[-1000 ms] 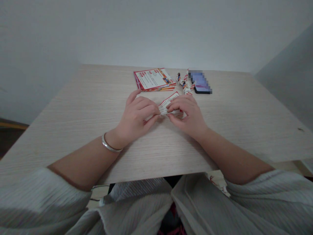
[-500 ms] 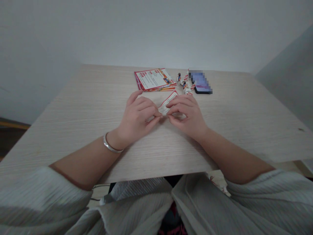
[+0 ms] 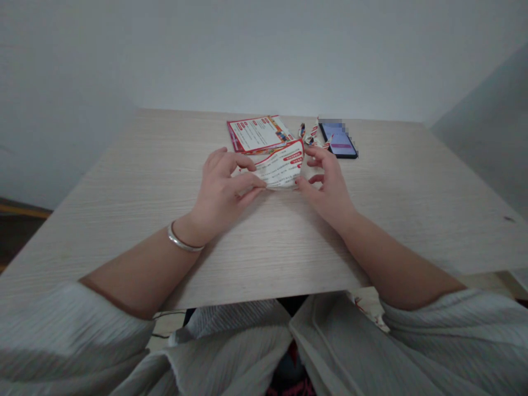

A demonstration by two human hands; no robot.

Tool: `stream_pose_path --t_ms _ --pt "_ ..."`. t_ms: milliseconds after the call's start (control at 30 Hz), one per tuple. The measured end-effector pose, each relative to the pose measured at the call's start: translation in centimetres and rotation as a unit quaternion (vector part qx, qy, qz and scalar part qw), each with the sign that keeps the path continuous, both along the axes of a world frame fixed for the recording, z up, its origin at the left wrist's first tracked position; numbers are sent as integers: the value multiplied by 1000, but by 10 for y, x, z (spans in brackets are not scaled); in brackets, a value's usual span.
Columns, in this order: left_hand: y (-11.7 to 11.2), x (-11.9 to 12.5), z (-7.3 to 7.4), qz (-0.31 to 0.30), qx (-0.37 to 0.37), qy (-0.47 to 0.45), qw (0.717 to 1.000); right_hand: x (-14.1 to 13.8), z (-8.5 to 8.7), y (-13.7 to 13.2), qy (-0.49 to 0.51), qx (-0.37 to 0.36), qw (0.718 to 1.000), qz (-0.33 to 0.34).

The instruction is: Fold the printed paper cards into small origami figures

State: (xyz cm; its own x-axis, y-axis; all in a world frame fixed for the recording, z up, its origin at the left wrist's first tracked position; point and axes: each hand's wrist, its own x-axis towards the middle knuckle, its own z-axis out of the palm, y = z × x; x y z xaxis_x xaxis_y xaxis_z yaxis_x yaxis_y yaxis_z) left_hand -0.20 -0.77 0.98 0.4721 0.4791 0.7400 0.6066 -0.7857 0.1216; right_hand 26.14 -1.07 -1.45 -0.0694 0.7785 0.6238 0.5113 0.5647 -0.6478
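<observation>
A red-and-white printed paper sheet (image 3: 280,168) is held up between both hands just above the wooden table (image 3: 144,181). My left hand (image 3: 220,190), with a silver bracelet on the wrist, pinches the sheet's left lower edge. My right hand (image 3: 325,184) holds the right edge, thumb at the lower corner and fingers curled by the upper corner. The sheet stands partly unfolded, its printed face toward me.
A stack of similar printed leaflets (image 3: 258,133) lies flat farther back. Several small folded paper pieces (image 3: 311,137) sit beside a dark phone (image 3: 338,142) at the back right. A pale wall rises behind the table.
The paper was a small folded bundle pressed between both hands; it has now been opened out wider and lifted, and my hands have moved apart and slightly away from me.
</observation>
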Motion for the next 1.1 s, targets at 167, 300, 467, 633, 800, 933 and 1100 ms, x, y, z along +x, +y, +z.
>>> stream_pose_path --t_ms 167,300,467,633,800,933,1100 --pt "-3 0 0 16 -15 -9 1000 4 -9 7 37 -69 995 59" --pt "-4 2 3 41 -31 3 999 3 -5 7 50 -63 993 82" --pt "-2 3 3 -7 -42 -5 999 2 1 5 44 -56 994 87" --pt "-1 2 -1 -30 -44 -44 998 9 2 6 -9 -28 994 101" --pt "2 -1 -4 -54 -93 -87 990 18 8 5 -71 -54 989 116" --pt "0 -2 1 -107 -165 -10 980 25 9 7 -103 -48 986 123" --pt "-3 0 12 -133 -180 92 970 36 1 17 -143 -31 985 92"
